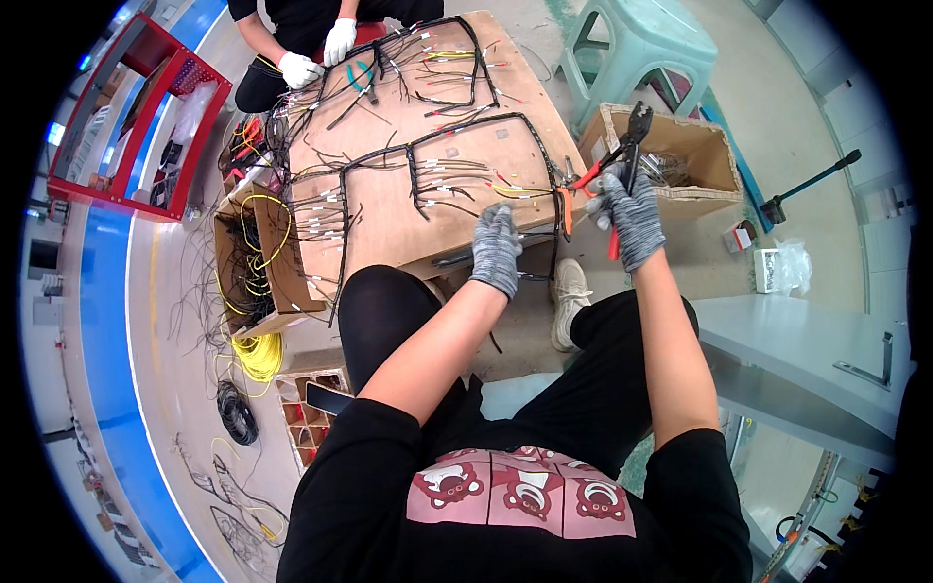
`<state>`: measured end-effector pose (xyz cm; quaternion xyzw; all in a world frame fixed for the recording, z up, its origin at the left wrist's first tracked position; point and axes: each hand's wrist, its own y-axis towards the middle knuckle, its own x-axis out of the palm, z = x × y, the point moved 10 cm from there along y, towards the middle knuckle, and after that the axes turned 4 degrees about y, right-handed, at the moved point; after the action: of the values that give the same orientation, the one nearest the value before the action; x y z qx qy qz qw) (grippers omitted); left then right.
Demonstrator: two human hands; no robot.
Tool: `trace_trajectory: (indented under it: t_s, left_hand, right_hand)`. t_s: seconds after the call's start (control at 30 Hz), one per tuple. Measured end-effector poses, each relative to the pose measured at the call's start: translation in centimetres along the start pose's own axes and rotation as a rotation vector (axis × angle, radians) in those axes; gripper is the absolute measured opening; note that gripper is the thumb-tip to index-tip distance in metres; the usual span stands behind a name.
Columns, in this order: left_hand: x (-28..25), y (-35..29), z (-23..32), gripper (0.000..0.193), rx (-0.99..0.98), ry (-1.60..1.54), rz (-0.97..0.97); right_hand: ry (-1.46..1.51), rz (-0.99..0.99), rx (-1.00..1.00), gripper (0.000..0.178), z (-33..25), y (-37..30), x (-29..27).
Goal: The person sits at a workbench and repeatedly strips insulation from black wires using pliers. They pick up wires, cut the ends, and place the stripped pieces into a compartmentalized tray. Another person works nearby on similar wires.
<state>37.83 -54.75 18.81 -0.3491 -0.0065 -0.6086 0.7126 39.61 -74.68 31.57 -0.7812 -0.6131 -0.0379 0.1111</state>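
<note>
In my right hand, in a grey knit glove, is a pair of crimping pliers with black jaws pointing away from me and red handles spread apart. My left hand, gloved alike, is at the near edge of the board, fingers extended toward yellow wires; nothing shows in its grasp. Across the board runs a black taped wire harness with many thin, white-tagged branches. Between my hands, an orange-handled tool lies by the board's right edge.
A co-worker's white-gloved hands work at the far left, near teal-handled pliers. Right of the board stand an open carton and a green stool. At left are a wire-filled box, a yellow coil and a red rack.
</note>
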Motion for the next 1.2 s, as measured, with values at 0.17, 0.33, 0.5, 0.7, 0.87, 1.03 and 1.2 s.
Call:
trace_trajectory:
  t_s: [0.17, 0.33, 0.5, 0.7, 0.87, 1.03, 1.2]
  left_hand:
    - [-0.5, 0.5, 3.3, 0.028, 0.309, 0.53, 0.118]
    - [-0.8, 1.4, 4.5, 0.029, 0.507, 0.93, 0.173]
    - [-1.2, 3.9, 3.1, 0.021, 0.526, 0.816, 0.162]
    - [4.9, 0.3, 6.4, 0.018, 0.797, 1.337, 0.147]
    - [7.8, -0.9, 6.5, 0.017, 1.045, 1.273, 0.046]
    - [10.0, 0.8, 4.9, 0.018, 0.732, 0.951, -0.194]
    - [10.8, 1.9, 3.4, 0.019, 0.621, 0.812, -0.303]
  right_hand:
    - [-0.138, -0.011, -0.018, 0.01, -0.5, 1.3, -2.0]
    - [-0.235, -0.059, 0.053, 0.01, -0.6, 1.5, -2.1]
    - [-0.091, -0.206, 0.129, 0.013, 0.7, 2.3, -1.2]
    - [-0.065, -0.194, 0.127, 0.014, 1.2, 2.8, -2.2]
    - [-0.321, -0.134, 0.094, 0.012, 0.3, 2.9, -0.9]
    - [-0.459, -0.14, 0.018, 0.014, 1.1, 4.5, -1.0]
    - [-0.503, -0.147, 0.018, 0.014, 1.2, 4.7, -0.1]
